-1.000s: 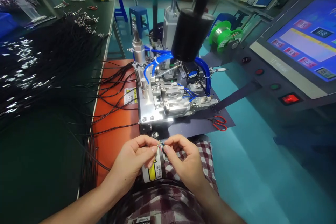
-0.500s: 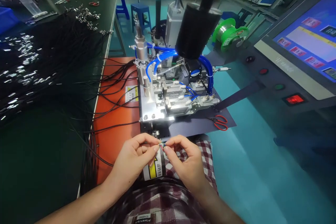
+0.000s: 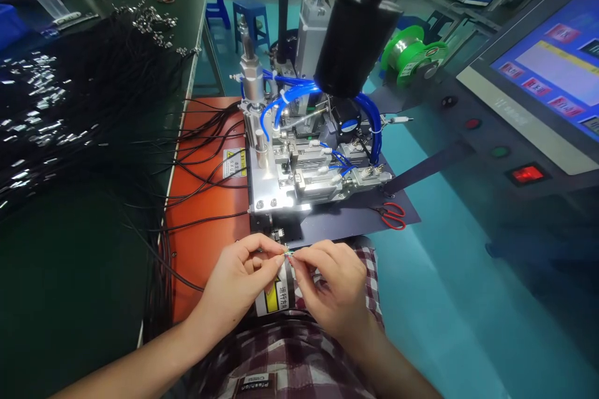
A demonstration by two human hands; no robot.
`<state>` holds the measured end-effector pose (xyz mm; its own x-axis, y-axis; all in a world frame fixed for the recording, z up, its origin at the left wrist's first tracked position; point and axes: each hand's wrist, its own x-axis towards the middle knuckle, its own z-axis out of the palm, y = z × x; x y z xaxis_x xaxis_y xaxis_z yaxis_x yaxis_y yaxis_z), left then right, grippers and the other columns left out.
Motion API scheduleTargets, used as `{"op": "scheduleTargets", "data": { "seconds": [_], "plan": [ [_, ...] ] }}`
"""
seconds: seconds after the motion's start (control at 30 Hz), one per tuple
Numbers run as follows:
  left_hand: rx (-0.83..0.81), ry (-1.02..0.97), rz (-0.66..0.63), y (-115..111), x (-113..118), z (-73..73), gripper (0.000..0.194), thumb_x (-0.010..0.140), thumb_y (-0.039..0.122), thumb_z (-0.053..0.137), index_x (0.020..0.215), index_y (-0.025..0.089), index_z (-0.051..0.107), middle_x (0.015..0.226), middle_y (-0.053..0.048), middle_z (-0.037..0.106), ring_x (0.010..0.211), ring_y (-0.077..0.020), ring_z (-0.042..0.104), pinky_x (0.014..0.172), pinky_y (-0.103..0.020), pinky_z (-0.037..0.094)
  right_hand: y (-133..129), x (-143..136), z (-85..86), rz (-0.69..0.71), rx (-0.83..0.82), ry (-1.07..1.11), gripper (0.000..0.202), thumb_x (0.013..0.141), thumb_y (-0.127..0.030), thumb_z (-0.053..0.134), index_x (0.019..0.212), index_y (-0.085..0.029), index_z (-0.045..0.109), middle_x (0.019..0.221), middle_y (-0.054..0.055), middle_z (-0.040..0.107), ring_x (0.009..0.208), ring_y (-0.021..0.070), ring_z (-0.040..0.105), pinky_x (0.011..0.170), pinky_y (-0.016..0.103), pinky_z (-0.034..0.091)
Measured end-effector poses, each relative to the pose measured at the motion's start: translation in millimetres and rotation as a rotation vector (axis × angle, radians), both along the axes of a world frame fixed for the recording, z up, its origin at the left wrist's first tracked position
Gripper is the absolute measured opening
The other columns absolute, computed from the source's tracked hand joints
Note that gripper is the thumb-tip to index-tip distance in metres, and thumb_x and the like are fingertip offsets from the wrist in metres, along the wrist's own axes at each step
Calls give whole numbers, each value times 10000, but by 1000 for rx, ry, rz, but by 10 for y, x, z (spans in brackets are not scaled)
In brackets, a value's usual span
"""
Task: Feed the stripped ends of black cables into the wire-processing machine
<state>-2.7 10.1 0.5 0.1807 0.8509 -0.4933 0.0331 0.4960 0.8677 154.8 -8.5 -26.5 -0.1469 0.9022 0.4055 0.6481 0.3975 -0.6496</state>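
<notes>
My left hand (image 3: 238, 280) and my right hand (image 3: 334, 290) meet at their fingertips just in front of the machine, above my lap. Between them they pinch the stripped end of a thin black cable (image 3: 287, 254), whose tiny coloured wires show at the tips. The cable runs off to the left over the orange mat (image 3: 201, 243). Right behind my fingers stands the metal fixture (image 3: 299, 181) with blue air hoses and clamps.
A large heap of black cables (image 3: 70, 106) with metal plugs covers the dark bench on the left. Red scissors (image 3: 390, 215) lie right of the fixture. A green solder spool (image 3: 412, 53), a touch screen (image 3: 547, 75) and a lit red switch (image 3: 527, 173) sit to the right.
Both hands stay together on the cable end; my right-hand fingers have curled down and shifted slightly. The view has tilted a little.
</notes>
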Motion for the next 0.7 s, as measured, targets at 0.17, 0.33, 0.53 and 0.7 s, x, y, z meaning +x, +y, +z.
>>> {"op": "scheduleTargets", "data": {
  "seconds": [0.17,0.33,0.53,0.7],
  "plan": [
    [9,6,-19,6,-2,-15,185,735,318,680,786,154,612,454,57,492,422,-65,404,383,-150,293,-19,27,-21,-13,132,-90,147,798,-97,600,813,-227,667,672,2,666,626,146,597,626,306,359],
    [15,-2,-12,19,8,-13,180,728,306,685,775,149,613,455,51,508,431,-70,436,406,-156,328,-16,28,-32,7,78,-35,127,795,-102,612,802,-221,657,681,6,670,634,154,593,632,310,373],
    [38,-15,13,18,17,0,169,732,300,682,789,152,622,463,43,530,429,-77,459,406,-163,337,-15,-41,-6,-68,-400,461,63,811,-180,603,750,-196,613,687,3,617,602,138,556,564,258,444],
    [72,5,-8,-4,11,-19,127,746,270,675,790,160,627,490,44,537,460,-85,490,423,-166,354,8,-136,1,-90,-538,633,40,774,-192,627,737,-178,627,666,1,621,589,129,548,557,245,455]
  ]
}}
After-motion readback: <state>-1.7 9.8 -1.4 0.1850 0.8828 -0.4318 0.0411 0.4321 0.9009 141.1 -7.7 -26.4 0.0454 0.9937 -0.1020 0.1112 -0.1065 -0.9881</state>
